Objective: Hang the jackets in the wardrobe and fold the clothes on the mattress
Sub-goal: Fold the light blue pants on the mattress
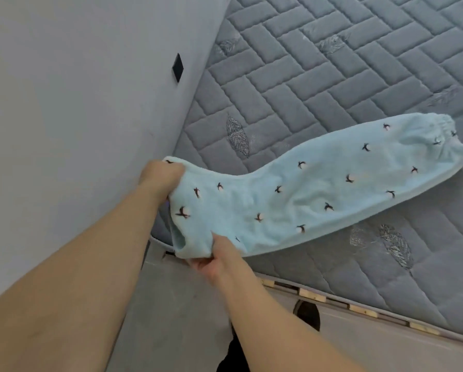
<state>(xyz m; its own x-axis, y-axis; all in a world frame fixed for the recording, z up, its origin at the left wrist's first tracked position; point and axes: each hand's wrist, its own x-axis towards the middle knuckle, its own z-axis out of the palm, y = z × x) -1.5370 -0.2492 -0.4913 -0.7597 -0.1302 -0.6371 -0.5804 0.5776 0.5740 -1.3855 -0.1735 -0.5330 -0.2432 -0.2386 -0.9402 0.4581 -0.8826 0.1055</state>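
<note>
A pair of light blue fleece trousers [305,189] with small dark bird prints lies stretched across the grey quilted mattress [332,63], legs laid together, elastic cuffs at the far right. My left hand [162,175] grips the upper corner of the waistband near the wall. My right hand [217,257] pinches the lower corner of the waistband, which hangs just past the mattress's near edge.
A grey padded wall panel [77,89] with a black diamond-shaped patch [178,67] rises at the left. The bed frame's wooden slats [310,295] show under the mattress edge. Grey floor [171,304] lies below, and a dark shoe [308,315] is partly visible.
</note>
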